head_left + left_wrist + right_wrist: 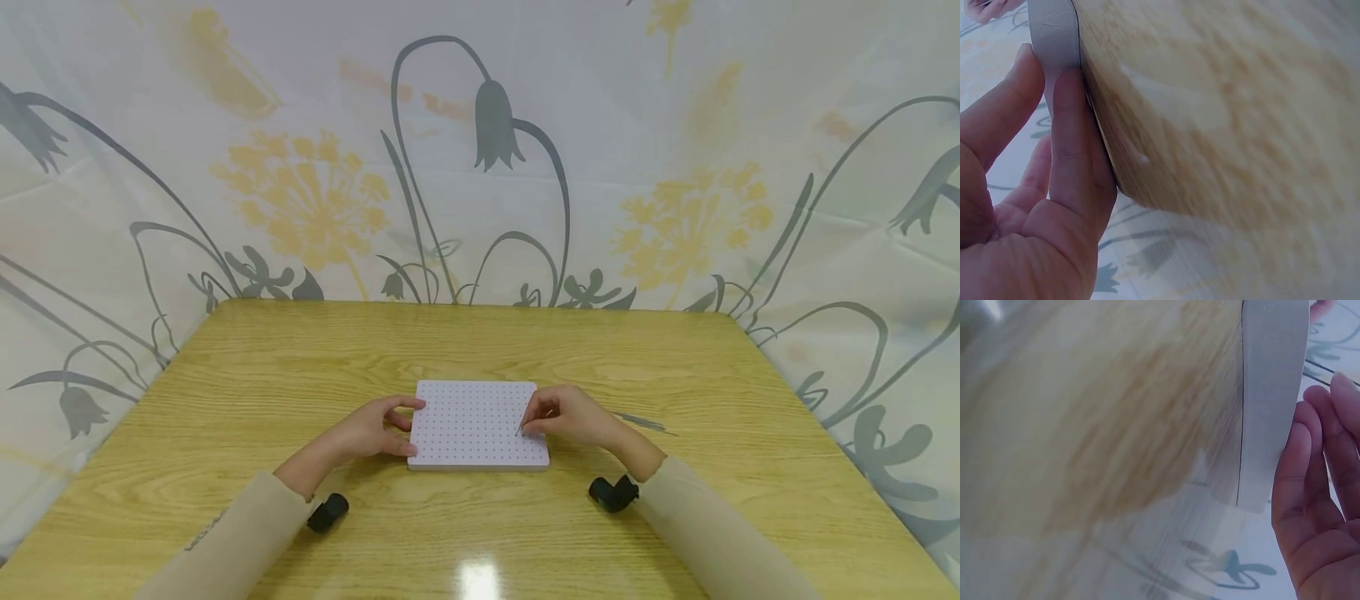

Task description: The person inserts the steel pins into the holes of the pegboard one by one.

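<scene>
A white board with a grid of small holes (476, 425) lies flat on the wooden table. At its left edge my left hand (378, 429) holds it, the index finger on the top and the thumb at the near corner. The left wrist view shows fingers of this hand against the board's pale side wall (1057, 31). My right hand (573, 414) is over the board's right edge. Its thumb and index finger pinch a thin, pin-like grey piece (519, 431), tip down near the holes. In the right wrist view, fingers lie beside the board's side (1272, 394).
Several slim grey sticks (641, 422) lie on the table right of the right hand. A black wrist camera (327, 512) sits by the left wrist and another (613, 493) by the right. Flower-patterned cloth (480, 208) rises behind the wooden table (480, 342).
</scene>
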`<state>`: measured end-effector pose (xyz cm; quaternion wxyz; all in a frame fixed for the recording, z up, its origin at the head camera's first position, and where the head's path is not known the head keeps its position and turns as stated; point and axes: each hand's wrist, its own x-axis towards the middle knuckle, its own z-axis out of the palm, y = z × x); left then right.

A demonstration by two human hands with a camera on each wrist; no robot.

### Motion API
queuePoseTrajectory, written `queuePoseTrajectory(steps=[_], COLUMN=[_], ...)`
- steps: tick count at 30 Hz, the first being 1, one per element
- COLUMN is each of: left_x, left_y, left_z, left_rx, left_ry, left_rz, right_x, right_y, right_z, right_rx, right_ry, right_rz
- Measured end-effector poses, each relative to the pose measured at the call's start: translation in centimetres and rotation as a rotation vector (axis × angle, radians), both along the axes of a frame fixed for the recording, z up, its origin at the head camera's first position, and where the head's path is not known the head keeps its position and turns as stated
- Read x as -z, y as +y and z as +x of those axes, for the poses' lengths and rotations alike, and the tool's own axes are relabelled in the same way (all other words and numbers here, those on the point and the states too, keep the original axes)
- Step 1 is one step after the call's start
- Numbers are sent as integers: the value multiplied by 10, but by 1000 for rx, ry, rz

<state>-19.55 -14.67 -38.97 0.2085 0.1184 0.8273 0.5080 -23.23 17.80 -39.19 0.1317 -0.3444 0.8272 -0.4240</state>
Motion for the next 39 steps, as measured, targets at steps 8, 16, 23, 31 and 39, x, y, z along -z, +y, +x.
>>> queuePoseTrajectory(steps=[8, 16, 23, 31, 39], left_x=[1, 1, 2, 1, 1], left_y=[-1, -1, 0, 0, 0], left_z=[-1, -1, -1, 0, 0], left_rx=[-4, -13, -17, -15, -8], left_ry=[-3, -10, -2, 2, 4], left_rz=[2, 9, -3, 6, 9], right_x=[1, -1, -3, -3, -4], right_y=[-1, 3, 17, 40, 64], right_z=[-2, -2, 0, 0, 1], right_rx=[22, 5, 15, 89, 128], right_ry=[10, -34, -33, 9, 62], right_rz=[53, 32, 14, 69, 78])
